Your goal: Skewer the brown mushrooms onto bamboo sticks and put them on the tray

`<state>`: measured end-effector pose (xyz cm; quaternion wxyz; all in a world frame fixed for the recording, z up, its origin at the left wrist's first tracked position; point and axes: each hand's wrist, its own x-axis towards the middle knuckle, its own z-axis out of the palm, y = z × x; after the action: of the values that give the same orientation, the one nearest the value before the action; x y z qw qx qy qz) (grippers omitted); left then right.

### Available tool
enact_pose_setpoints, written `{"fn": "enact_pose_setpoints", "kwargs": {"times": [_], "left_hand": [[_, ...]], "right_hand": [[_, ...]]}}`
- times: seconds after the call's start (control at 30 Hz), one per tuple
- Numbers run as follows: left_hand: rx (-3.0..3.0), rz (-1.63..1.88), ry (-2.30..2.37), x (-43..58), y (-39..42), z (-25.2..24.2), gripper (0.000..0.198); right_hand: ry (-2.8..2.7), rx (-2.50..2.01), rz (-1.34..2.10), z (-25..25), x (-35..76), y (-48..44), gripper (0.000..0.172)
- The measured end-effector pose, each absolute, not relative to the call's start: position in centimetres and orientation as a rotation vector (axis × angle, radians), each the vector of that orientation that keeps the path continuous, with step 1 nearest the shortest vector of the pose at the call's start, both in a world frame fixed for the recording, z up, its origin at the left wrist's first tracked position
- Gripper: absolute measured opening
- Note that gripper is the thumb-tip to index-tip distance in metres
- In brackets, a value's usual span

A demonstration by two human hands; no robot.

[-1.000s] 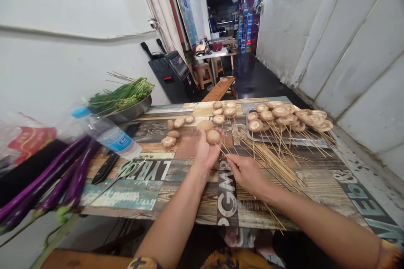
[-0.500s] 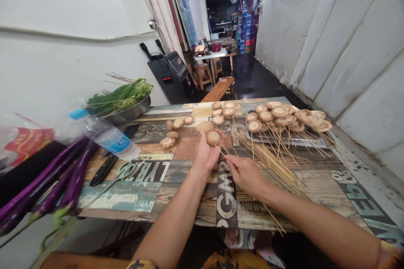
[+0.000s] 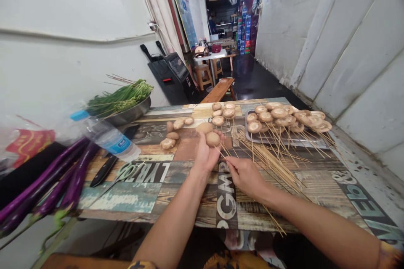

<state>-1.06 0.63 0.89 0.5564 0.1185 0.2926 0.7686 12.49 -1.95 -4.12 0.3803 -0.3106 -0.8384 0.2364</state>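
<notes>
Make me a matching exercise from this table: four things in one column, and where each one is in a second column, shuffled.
Things
1. mushroom
2. bamboo skewer
3. water bottle
4. eggplants

Places
A. lying on its side by the knife
B. pinched in the right hand
C. overhanging the left end of the table
D. held in the left hand

Pairs: 1-D, 2-B, 3-A, 4-C

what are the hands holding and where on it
The left hand grips a mushroom around its cap; the right hand pinches a skewer near the end toward the mushroom.
</notes>
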Motion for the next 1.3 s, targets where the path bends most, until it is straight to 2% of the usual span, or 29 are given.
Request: {"fn": "enact_pose_setpoints", "kwargs": {"times": [0.97, 1.3], "left_hand": [[0.334, 1.843, 0.766, 0.4, 0.1, 0.3, 0.035], [0.346, 1.836, 0.800, 1.8, -0.1, 0.3, 0.039]], "right_hand": [[-2.237, -0.952, 0.417, -4.0, 11.4, -1.9, 0.024], [-2.276, -1.009, 0.388, -3.0, 11.3, -1.6, 0.023]]}}
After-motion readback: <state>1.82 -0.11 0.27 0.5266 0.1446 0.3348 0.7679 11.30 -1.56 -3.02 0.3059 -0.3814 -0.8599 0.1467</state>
